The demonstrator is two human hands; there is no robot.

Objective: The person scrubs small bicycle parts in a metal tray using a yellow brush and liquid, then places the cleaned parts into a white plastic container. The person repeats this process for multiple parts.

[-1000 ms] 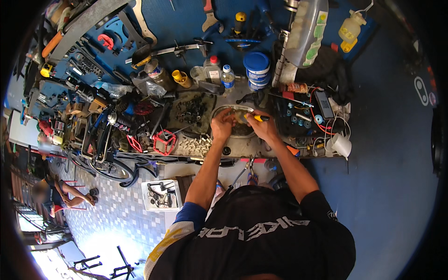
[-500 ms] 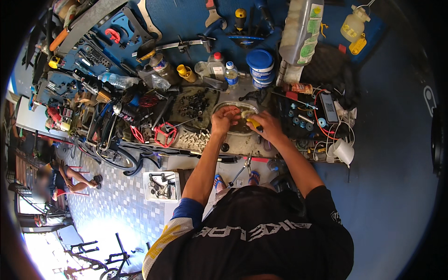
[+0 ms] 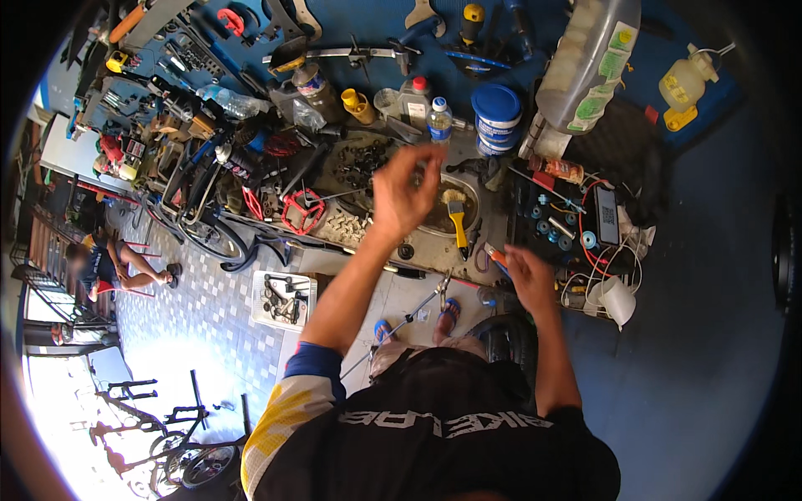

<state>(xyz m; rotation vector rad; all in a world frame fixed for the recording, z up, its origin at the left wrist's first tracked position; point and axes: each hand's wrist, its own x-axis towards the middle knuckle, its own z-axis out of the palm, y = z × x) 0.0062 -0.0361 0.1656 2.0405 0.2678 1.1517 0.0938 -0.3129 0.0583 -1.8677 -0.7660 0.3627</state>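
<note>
My left hand (image 3: pixel 405 196) is raised over the bench beside an oval metal tray (image 3: pixel 476 219), its fingers curled toward the thumb; whatever they pinch, if anything, is too small to make out. A yellow-handled brush (image 3: pixel 457 224) rests in the tray, bristles inside and handle across the near rim. At the bench's front edge, right of the tray, my right hand (image 3: pixel 530 280) has its fingers closed on a slim tool with an orange and blue handle (image 3: pixel 498 257); its exact kind is unclear.
Red pedals (image 3: pixel 302 210) and small metal pieces (image 3: pixel 347 225) lie left of the tray. Bottles and a blue-lidded tub (image 3: pixel 496 113) stand behind. A phone (image 3: pixel 607 213) sits among cables at right. A parts bin (image 3: pixel 285 299) is on the floor; a person (image 3: pixel 104 267) sits far left.
My right hand has left the brush in the tray and moved right and nearer to the orange and blue tool. My left hand has lifted away from above the tray.
</note>
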